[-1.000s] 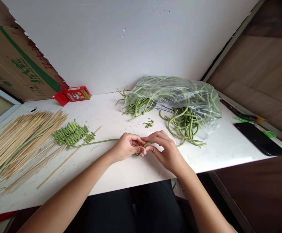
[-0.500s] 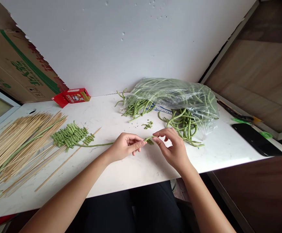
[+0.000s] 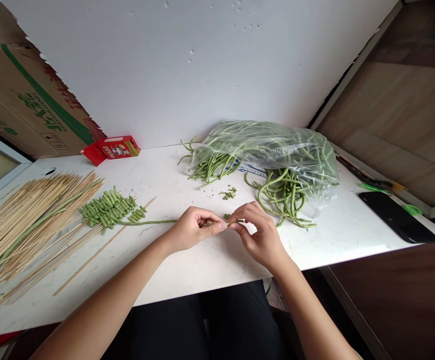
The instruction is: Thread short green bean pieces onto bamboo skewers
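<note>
The right hand [image 3: 260, 237] is back against the left hand [image 3: 193, 231]; both grips pinch the long bean [image 3: 153, 222]: light, bendy, best held near its end.

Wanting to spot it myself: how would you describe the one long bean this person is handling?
Start at the white table, near its front edge. The long bean stretches from the pile of cut bean pieces rightward into the left hand and right hand. Unlike the tangled beans by the plastic bag, it lies alone, straight, pinched at one end.
</note>
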The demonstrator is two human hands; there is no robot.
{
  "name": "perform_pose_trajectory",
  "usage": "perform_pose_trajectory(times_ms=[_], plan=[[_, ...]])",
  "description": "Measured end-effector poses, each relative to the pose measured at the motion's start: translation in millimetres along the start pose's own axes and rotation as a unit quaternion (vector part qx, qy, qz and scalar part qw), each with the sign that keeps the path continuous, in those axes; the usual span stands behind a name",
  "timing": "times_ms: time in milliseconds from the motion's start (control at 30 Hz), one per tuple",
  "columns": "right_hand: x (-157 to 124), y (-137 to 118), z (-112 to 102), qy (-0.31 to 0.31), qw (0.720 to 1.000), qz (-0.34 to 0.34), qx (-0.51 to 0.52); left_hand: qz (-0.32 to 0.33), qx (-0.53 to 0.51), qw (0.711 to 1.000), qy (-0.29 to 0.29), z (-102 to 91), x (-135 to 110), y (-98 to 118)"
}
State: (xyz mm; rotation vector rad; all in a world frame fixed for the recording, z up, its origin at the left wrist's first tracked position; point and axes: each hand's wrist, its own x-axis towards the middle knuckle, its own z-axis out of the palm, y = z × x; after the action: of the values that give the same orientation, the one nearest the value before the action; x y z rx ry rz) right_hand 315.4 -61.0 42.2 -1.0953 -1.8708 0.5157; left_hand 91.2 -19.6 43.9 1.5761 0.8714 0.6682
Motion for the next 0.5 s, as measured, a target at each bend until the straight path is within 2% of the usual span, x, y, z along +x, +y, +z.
perform_pose_trajectory(times_ms=[200, 500], plan=[[0.7, 2.0, -2.3, -0.031, 0.995, 0.010, 0.091, -0.003, 0.021, 0.999, -0.048, -3.8, -1.9, 0.1], [-0.8, 11.0, -1.1, -0.061, 0.964, 0.038, 0.257, -0.002, -0.001, 0.996, -0.090, -6.6, -1.0, 2.9]])
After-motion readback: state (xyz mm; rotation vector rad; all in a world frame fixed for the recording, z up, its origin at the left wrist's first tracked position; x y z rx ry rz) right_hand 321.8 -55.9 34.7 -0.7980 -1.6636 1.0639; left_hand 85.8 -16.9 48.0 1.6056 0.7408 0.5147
